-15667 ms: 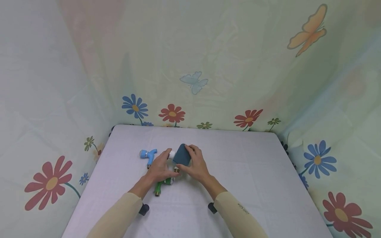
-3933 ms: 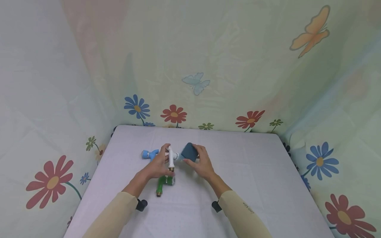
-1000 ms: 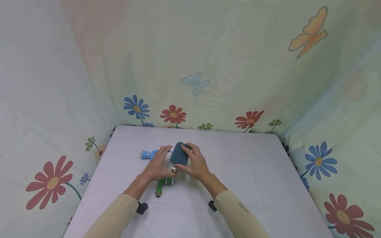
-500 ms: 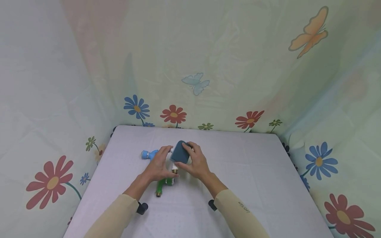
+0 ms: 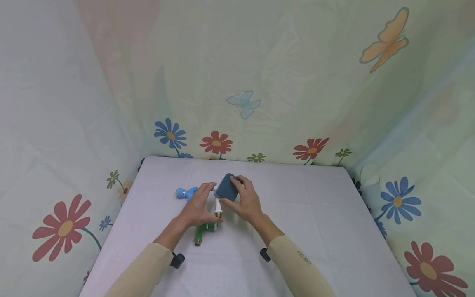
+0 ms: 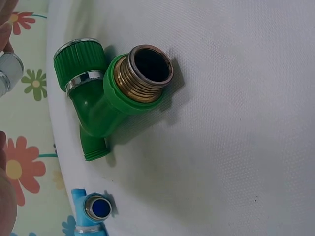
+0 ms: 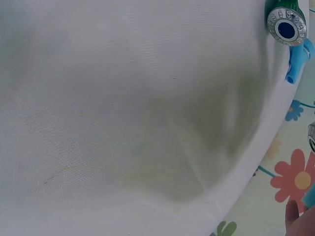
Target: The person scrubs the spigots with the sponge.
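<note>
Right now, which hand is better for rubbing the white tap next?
Probably the right hand: it grips the dark blue pad, right up by the white tap. The left hand seems better for steadying, since its thumb and fingers hold the tap between them.

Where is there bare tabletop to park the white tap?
Widest: from the right hand to the right edge of the table. Smaller: between the sleeves, nearer than the green tap. Crowded: around the left hand, which holds the white tap, with the blue tap close by.
</note>
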Motion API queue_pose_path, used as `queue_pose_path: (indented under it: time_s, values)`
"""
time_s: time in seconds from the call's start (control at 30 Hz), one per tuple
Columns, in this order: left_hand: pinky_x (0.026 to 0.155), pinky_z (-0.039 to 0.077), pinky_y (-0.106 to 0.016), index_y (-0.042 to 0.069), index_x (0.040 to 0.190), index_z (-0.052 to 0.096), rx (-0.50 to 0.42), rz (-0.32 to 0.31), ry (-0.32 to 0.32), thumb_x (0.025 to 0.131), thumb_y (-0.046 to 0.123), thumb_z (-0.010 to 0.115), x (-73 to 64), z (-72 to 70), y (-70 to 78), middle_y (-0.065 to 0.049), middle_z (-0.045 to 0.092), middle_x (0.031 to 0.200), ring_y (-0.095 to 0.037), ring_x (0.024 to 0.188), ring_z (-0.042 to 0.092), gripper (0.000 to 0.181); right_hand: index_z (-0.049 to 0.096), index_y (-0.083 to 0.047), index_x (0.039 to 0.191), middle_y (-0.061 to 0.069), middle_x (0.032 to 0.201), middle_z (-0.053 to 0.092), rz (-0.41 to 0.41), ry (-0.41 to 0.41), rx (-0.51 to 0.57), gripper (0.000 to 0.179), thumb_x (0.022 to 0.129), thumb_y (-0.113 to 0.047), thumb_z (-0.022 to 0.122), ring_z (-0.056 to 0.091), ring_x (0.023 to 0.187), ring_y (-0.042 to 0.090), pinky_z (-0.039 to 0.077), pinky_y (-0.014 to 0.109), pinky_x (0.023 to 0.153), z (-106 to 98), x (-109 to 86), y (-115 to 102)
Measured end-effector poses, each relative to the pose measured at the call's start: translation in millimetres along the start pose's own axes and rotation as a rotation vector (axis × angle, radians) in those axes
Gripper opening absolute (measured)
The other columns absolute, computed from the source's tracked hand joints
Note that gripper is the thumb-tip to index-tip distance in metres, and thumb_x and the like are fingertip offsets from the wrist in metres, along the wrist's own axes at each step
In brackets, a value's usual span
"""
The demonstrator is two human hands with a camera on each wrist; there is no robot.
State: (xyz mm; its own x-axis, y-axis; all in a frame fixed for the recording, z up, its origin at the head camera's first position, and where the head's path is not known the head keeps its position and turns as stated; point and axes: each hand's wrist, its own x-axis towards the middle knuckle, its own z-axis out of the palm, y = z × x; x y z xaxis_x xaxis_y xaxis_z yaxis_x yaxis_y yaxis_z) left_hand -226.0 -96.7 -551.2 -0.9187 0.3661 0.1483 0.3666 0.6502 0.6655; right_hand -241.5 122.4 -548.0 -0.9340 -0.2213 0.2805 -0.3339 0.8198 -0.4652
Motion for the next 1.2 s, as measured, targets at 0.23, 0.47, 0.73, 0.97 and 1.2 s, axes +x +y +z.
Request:
queue_pose_path:
  time_s: [0.23,0.47,0.73,0.97,1.2]
  values:
    - [0.117,0.045,-0.054,0.018,0.159,0.036,0.009,-0.001,-0.005,0.065,0.046,0.099,-0.4,1.5,-0.7,-0.003,0.040,0.161,-0.026,0.143,0.047,0.117,0.045,-0.023,0.158,0.013,0.158,0.043,0.045,0.015,0.005,0.091,0.084,-0.067,0.075,0.047,0.142,0.034,0.051,0.052,0.111,-1,2.4,-2]
    - [0.117,0.045,-0.053,0.020,0.158,0.036,0.026,0.006,-0.014,0.065,0.048,0.098,-0.1,3.4,-1.6,-0.003,0.042,0.160,-0.025,0.142,0.048,0.116,0.045,-0.020,0.158,0.013,0.158,0.043,0.088,0.024,-0.012,0.092,0.085,-0.070,0.072,0.048,0.141,0.033,0.051,0.050,0.111,0,4.0,0]
    - [0.117,0.045,-0.053,0.022,0.158,0.036,0.035,0.008,-0.049,0.064,0.048,0.098,-0.8,6.0,-0.6,-0.003,0.043,0.159,-0.025,0.142,0.047,0.115,0.046,-0.017,0.157,0.015,0.157,0.043,0.130,0.060,-0.013,0.093,0.084,-0.067,0.075,0.048,0.140,0.034,0.051,0.050,0.111,3,3.8,6]
    - [0.117,0.044,-0.054,0.019,0.159,0.036,0.025,0.005,-0.041,0.063,0.046,0.100,-1.3,7.3,-1.1,-0.002,0.043,0.159,-0.025,0.142,0.047,0.118,0.046,-0.017,0.157,0.015,0.157,0.043,0.134,0.064,0.007,0.093,0.085,-0.067,0.074,0.048,0.140,0.034,0.051,0.051,0.111,2,2.9,8]
    - [0.117,0.044,-0.057,0.018,0.159,0.035,-0.011,-0.018,-0.010,0.066,0.044,0.099,-2.3,5.1,-2.6,-0.005,0.042,0.160,-0.028,0.142,0.047,0.116,0.046,-0.018,0.157,0.012,0.156,0.043,0.139,0.075,0.073,0.092,0.085,-0.066,0.075,0.047,0.141,0.032,0.050,0.050,0.112,3,0.9,8]
